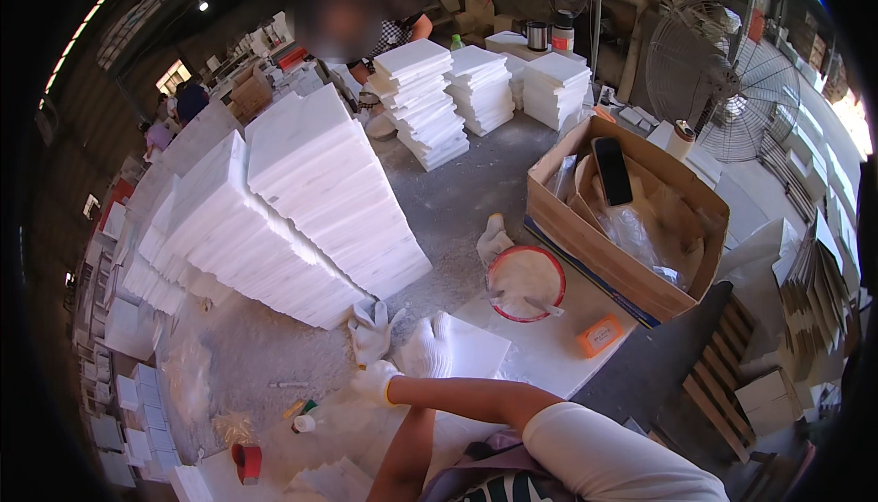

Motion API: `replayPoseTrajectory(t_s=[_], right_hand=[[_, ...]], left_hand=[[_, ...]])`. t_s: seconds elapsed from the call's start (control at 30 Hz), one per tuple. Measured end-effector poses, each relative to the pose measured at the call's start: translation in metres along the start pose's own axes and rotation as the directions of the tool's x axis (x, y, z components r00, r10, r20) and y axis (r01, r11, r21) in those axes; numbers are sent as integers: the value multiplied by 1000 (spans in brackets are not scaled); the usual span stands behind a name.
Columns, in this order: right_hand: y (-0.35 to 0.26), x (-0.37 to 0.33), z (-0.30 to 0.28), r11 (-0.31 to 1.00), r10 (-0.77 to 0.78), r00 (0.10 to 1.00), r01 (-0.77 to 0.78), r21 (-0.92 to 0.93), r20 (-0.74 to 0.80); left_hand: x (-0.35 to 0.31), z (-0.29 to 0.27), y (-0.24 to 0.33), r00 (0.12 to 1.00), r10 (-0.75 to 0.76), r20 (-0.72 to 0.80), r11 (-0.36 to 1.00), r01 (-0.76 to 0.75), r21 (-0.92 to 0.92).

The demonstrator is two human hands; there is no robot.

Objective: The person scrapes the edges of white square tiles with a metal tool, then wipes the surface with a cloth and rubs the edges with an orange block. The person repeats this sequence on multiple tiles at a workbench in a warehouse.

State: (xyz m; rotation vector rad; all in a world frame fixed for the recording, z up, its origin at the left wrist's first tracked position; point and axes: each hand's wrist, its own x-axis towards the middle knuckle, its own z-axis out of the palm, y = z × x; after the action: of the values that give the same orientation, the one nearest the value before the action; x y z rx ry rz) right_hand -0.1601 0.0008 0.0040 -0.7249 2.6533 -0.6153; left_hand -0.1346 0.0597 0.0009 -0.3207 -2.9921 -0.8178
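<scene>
My forearms cross low in the middle, and both hands wear white knitted gloves. My left hand (424, 348) is at the left edge of a flat white stone tile (479, 348), its fingers together and curved against it. Just left of and below it, my right hand (373, 381) is closed; what its fingers hold, if anything, is hidden. A loose white glove (370, 330) lies beyond my hands at the foot of the tile stacks. Right of the tile stands a red-rimmed bowl (526, 283) of whitish powder or paste, with another glove (495, 237) beside it.
Tall stacks of white tiles (320, 168) fill the left; smaller stacks (419, 100) stand at the back, near a person (402, 36). At right are a cardboard box (631, 255) holding a phone (612, 171), an orange box (600, 336) and a fan (722, 77). Red tape (245, 464) lies lower left.
</scene>
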Motion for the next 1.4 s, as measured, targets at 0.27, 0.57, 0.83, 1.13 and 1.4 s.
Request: replayPoseTrajectory(t_s=[0.27, 0.57, 0.83, 1.13, 1.4], right_hand=[[-17, -91, -68, 965, -183, 821, 255, 60, -541], [47, -295, -27, 653, 605, 669, -105, 750, -432], [101, -346, 9, 623, 775, 122, -319, 714, -621], [162, -295, 19, 603, 729, 187, -630, 489, -658], [168, -292, 14, 613, 753, 231, -587, 529, -616]], left_hand=[[7, 13, 7, 988, -36, 149, 994, 21, 107], [6, 14, -3, 999, -10, 48, 998, 8, 58], [9, 21, -7, 998, -21, 53, 992, 14, 129], [9, 19, -3, 999, -16, 51, 989, 8, 148], [11, 27, -8, 996, -68, 55, 992, 61, 113]])
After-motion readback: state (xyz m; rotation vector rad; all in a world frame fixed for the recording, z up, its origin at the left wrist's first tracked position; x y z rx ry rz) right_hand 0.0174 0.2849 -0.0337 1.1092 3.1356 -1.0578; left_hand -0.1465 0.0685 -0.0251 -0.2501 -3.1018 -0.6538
